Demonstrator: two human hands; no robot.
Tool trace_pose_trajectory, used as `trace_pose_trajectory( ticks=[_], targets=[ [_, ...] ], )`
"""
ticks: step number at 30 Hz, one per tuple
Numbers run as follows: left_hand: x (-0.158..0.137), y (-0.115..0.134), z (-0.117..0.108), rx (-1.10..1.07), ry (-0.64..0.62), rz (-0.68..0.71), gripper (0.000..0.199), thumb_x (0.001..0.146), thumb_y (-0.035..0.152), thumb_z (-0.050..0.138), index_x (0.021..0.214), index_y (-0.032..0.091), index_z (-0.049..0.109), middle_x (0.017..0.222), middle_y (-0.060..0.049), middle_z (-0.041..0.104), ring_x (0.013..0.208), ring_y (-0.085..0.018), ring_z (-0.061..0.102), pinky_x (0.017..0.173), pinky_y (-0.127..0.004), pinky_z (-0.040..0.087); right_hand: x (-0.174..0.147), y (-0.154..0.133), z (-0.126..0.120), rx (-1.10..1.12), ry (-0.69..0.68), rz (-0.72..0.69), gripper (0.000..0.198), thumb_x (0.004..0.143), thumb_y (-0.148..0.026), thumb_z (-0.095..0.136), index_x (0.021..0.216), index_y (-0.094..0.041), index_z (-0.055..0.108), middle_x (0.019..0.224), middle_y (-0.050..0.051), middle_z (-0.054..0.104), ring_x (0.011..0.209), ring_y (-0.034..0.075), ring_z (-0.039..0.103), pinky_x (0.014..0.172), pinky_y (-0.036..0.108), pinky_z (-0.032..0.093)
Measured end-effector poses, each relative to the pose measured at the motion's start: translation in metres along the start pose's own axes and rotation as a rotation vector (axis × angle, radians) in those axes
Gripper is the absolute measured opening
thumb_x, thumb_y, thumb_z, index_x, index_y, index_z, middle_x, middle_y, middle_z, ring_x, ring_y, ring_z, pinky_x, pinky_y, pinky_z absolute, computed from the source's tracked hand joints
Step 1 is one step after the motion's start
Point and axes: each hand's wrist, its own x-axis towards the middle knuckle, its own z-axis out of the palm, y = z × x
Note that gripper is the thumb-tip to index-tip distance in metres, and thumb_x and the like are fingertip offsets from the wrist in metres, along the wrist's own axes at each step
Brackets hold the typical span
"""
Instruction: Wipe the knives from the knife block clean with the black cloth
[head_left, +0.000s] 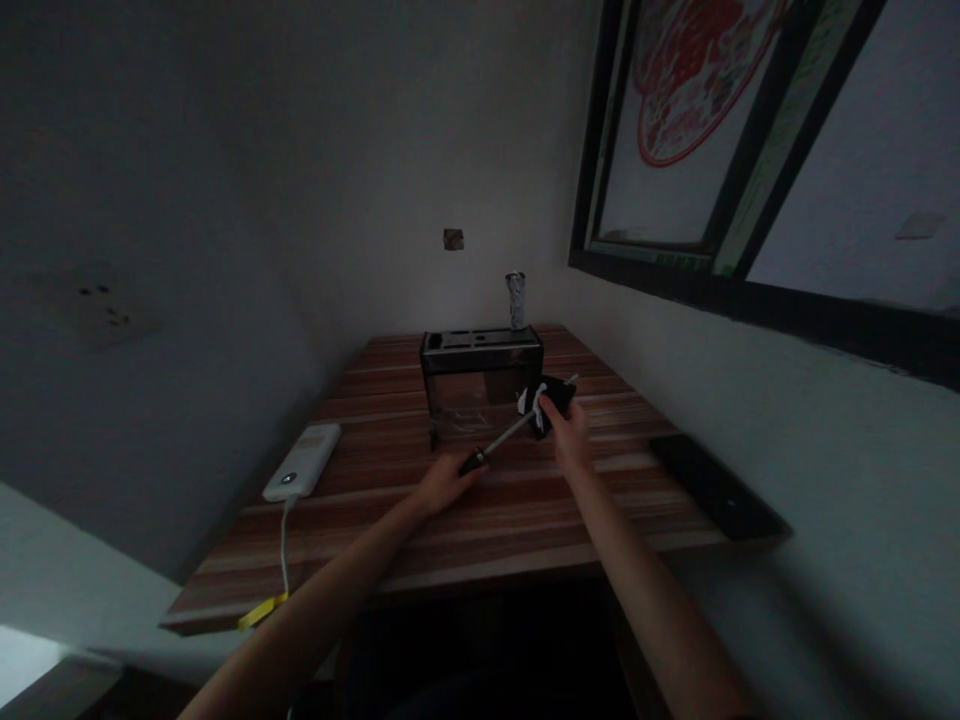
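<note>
Lighting is poor throughout; no brand, label or legible writing can be made out on any item. One slim rod-like tool with a dark handle and pale shaft (501,440) lies across both hands above the striped brown wooden table (525,510). Left hand (444,484) is closed around the dark handle end. Right hand (564,428), at 2 o'clock from the left, pinches the tool's far end together with one black object carrying white strips (541,402), its shape unclear. One clear box with a dark top (480,385) stands just behind. One white power bank (303,460), at 9 o'clock, trails one cable. One dark flat slab (716,488) lies at 3 o'clock.
</note>
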Motion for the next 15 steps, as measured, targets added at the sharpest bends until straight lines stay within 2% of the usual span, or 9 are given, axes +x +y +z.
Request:
trace_pose_trajectory(
  ticks=[7, 15],
  targets=[
    [0.0, 0.002, -0.002, -0.046, 0.028, 0.031, 0.033, 0.083, 0.042, 0.047, 0.084, 0.012, 0.061, 0.072, -0.002, 0.059, 0.066, -0.013, 0.051, 0.059, -0.022, 0.038, -0.013, 0.014, 0.006, -0.121, -0.218, 0.078, 0.036, 0.058, -0.04, 0.073, 0.085, -0.017, 0.065, 0.081, 0.004, 0.069, 0.071, 0.018, 0.063, 0.063, 0.028, 0.049],
    [0.001, 0.003, -0.002, -0.046, 0.052, 0.046, 0.03, 0.083, 0.039, 0.047, 0.082, 0.012, 0.06, 0.074, -0.002, 0.061, 0.067, -0.014, 0.053, 0.063, -0.023, 0.041, -0.025, 0.026, 0.015, -0.185, -0.376, 0.161, 0.035, 0.054, -0.036, 0.076, 0.08, -0.015, 0.064, 0.078, 0.004, 0.069, 0.069, 0.018, 0.062, 0.065, 0.03, 0.049]
  ],
)
